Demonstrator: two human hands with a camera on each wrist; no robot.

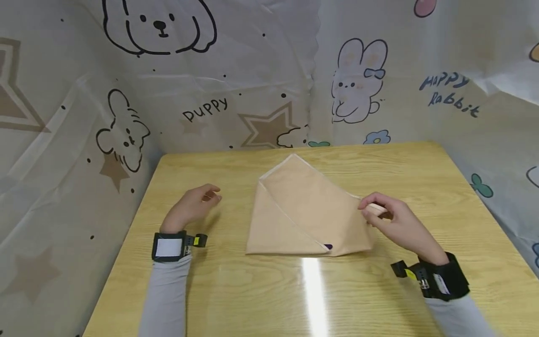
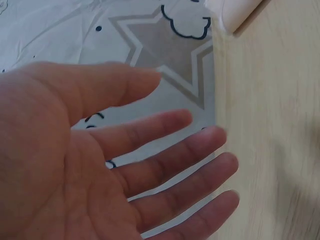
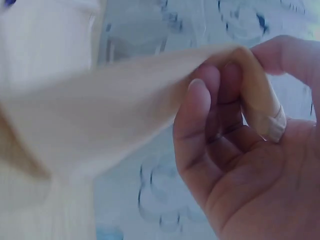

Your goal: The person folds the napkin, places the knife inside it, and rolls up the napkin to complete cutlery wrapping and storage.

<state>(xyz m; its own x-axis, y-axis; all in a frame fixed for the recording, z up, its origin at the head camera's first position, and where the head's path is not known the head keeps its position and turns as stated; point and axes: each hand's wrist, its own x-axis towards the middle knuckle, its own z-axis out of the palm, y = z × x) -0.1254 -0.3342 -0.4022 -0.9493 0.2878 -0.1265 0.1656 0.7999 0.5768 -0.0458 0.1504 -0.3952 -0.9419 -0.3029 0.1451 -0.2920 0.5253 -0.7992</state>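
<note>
A peach cloth (image 1: 303, 201) with pale stitched edges lies on the wooden table, folded so that its outline resembles an envelope. At its right side my right hand (image 1: 396, 217) pinches a corner between thumb and fingers and lifts it off the tabletop. In the right wrist view the raised cloth (image 3: 125, 95) stretches from the fingers down to the left, its tip bent over toward the palm. My left hand (image 1: 191, 206) hovers left of the cloth, holding nothing. The left wrist view shows that hand's fingers (image 2: 175, 165) loosely extended and spread.
The wooden table (image 1: 236, 295) carries a bright light reflection at its front middle. A small dark mark (image 1: 328, 246) shows at the cloth's lower edge. Printed sheets (image 1: 269, 70) with cartoon animals and stars hang behind and at both sides of the table.
</note>
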